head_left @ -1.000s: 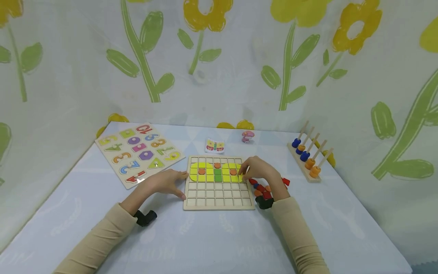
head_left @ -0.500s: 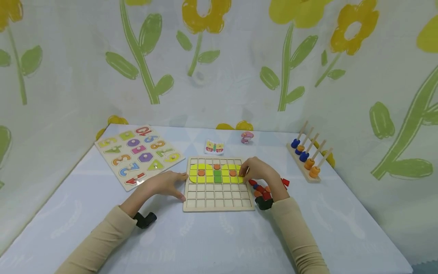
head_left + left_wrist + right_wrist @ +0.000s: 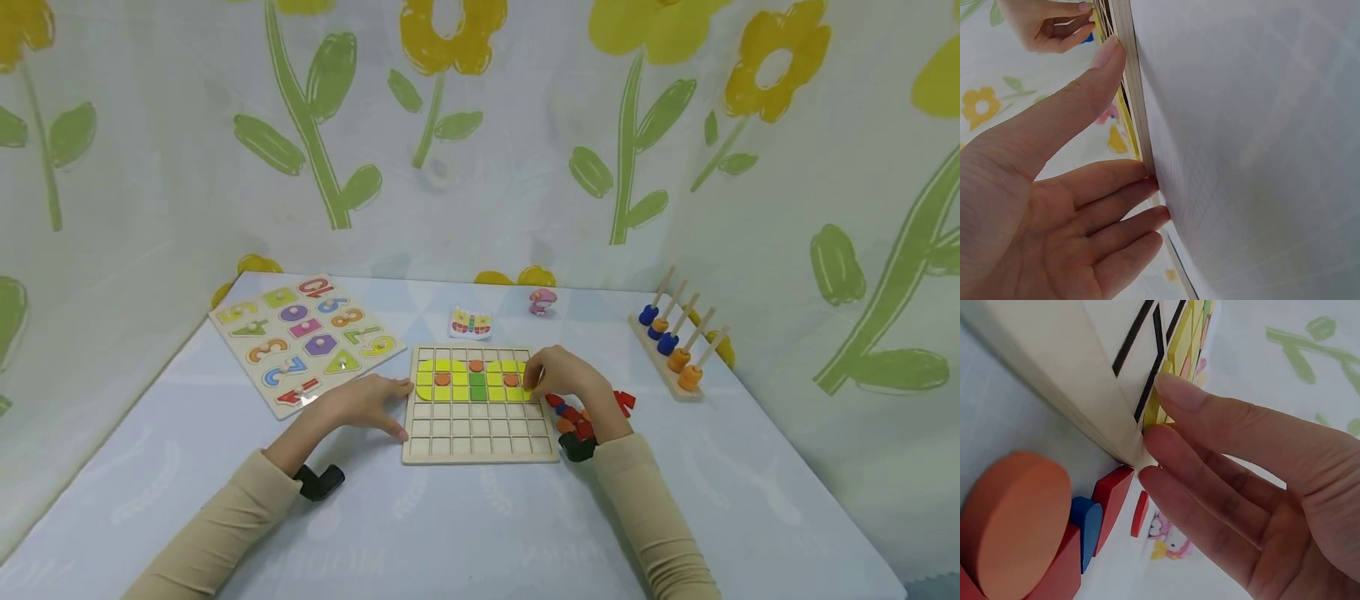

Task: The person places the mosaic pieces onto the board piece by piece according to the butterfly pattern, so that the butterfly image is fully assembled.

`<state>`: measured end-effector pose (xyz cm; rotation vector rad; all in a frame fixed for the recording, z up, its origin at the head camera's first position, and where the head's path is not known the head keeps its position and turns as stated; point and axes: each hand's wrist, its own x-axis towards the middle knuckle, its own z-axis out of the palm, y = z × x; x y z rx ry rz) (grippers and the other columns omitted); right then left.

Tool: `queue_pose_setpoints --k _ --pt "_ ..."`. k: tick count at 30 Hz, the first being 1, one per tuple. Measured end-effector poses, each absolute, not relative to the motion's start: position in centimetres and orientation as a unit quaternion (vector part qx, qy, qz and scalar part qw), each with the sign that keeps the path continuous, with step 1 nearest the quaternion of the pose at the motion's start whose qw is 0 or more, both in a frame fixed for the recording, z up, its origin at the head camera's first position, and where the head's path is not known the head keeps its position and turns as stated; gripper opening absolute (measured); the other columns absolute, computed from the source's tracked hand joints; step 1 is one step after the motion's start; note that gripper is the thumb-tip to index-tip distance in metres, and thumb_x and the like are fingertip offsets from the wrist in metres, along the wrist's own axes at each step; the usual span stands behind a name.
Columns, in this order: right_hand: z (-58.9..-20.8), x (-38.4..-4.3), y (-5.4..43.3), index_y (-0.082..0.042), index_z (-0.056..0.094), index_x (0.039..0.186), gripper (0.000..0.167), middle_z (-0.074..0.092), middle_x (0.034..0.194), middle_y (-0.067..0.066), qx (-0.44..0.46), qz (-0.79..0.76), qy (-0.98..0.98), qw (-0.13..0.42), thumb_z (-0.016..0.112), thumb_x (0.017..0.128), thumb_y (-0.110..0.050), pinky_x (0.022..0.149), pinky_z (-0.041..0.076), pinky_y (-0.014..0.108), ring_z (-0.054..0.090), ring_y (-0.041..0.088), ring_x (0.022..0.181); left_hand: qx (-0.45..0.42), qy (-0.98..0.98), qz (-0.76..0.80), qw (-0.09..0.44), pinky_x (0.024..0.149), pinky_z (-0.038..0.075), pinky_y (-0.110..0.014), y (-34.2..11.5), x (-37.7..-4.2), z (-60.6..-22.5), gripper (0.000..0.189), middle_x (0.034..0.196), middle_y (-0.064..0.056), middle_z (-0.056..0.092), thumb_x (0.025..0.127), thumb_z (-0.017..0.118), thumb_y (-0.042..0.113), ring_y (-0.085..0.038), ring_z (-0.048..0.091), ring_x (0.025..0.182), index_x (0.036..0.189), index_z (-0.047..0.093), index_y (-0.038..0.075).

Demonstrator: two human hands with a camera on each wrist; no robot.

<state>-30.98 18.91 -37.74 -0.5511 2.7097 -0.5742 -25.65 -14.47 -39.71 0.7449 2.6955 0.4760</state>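
Observation:
A wooden grid board (image 3: 480,454) lies in the middle of the table, its upper rows filled with yellow tiles (image 3: 459,392), green squares (image 3: 477,387) and orange discs (image 3: 442,379). My left hand (image 3: 367,400) rests against the board's left edge, thumb and fingertips touching the rim, fingers relaxed. At the right edge, my right hand (image 3: 562,372) pinches a yellow tile (image 3: 1152,409) between thumb and index finger, at the end of the lowest yellow row. That tile is partly hidden by the fingers.
Loose red, blue and orange pieces (image 3: 573,417) lie right of the board. Behind it are a butterfly picture card (image 3: 471,322) and a pink figurine (image 3: 542,301). A number puzzle (image 3: 303,342) sits at left, a peg stand with beads (image 3: 678,358) at right.
Both hands stay almost in place. The right fingers make only a slight shift over the yellow tile at the board's right edge; the head view shifts slightly.

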Motion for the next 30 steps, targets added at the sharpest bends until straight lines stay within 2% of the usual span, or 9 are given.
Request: queue_pose_setpoints --k 15,21,25,30 --pt "-37.5 -31.1 18.5 -0.013 0.075 0.087 0.015 0.063 0.079 -0.001 -0.215 -0.182 0.949 0.143 0.082 0.076 -0.005 0.068 0.052 0.026 0.055 0.017 0.072 0.258 0.939 0.168 0.155 0.111 0.03 -0.05 -14.6 -25.8 -39.7 0.086 0.148 -0.015 0.041 0.074 0.081 0.042 -0.036 0.035 0.137 0.141 0.047 0.001" --pt "-37.5 -30.7 19.0 -0.011 0.076 0.093 0.017 0.065 0.082 -0.002 -0.231 -0.186 0.943 0.149 0.08 0.078 -0.006 0.069 0.053 0.024 0.057 0.016 0.075 0.262 0.938 0.169 0.153 0.111 0.03 -0.05 -14.5 -25.6 -39.8 0.086 0.148 -0.014 0.041 0.074 0.081 0.043 -0.036 0.035 0.137 0.141 0.047 0.001" --pt "-37.5 -30.4 20.0 -0.009 0.074 0.098 0.016 0.068 0.087 -0.002 -0.256 -0.194 0.939 0.124 0.077 0.082 -0.007 0.071 0.055 0.025 0.06 0.014 0.078 0.262 0.938 0.165 0.154 0.111 0.03 -0.049 -14.5 -25.7 -39.7 0.086 0.148 -0.014 0.041 0.074 0.081 0.043 -0.035 0.035 0.137 0.141 0.046 0.001" --pt "-37.8 -29.6 21.4 -0.01 0.074 0.093 0.008 0.067 0.085 -0.002 -0.233 -0.197 0.948 0.089 0.074 0.085 -0.01 0.07 0.054 0.026 0.059 0.016 0.078 0.259 0.939 0.164 0.156 0.11 0.032 -0.05 -14.6 -25.8 -39.8 0.086 0.147 -0.014 0.042 0.073 0.081 0.043 -0.035 0.035 0.137 0.141 0.047 0.002"
